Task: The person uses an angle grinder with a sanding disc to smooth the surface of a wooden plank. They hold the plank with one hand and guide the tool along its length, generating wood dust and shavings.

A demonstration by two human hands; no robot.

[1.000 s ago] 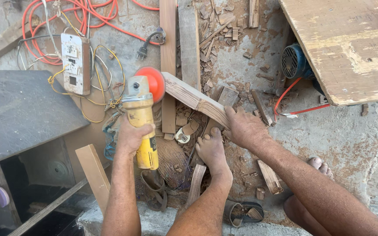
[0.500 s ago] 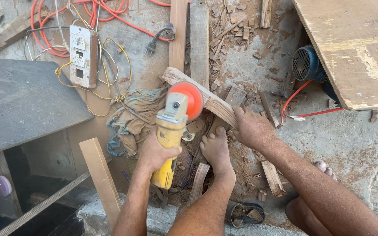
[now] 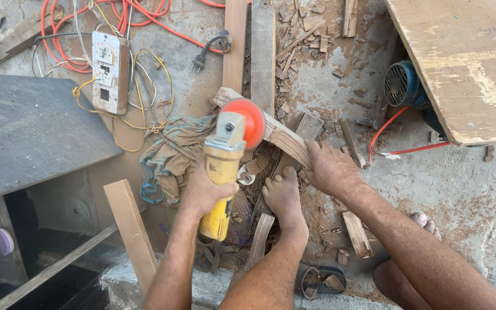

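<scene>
My left hand (image 3: 205, 192) grips a yellow angle grinder (image 3: 223, 166) whose orange-red disc (image 3: 247, 121) lies against a short wooden block (image 3: 282, 135). That block runs diagonally across the middle of the view. My right hand (image 3: 331, 169) holds down the near end of the block. A bare foot (image 3: 284, 198) rests just below the block, between the two hands. Its toes touch the wood.
A grey board (image 3: 24, 135) covers the left. An electrical socket box (image 3: 109, 72) with orange cable (image 3: 144, 17) lies at the top left, and a rag (image 3: 170, 152) beside the grinder. Long planks (image 3: 262, 46), wood chips, a blue motor (image 3: 406, 86) and a large plywood sheet (image 3: 472, 63) fill the right.
The grinder and my left hand have moved right, bringing the disc onto the wooden block. My right hand stays on the block's near end.
</scene>
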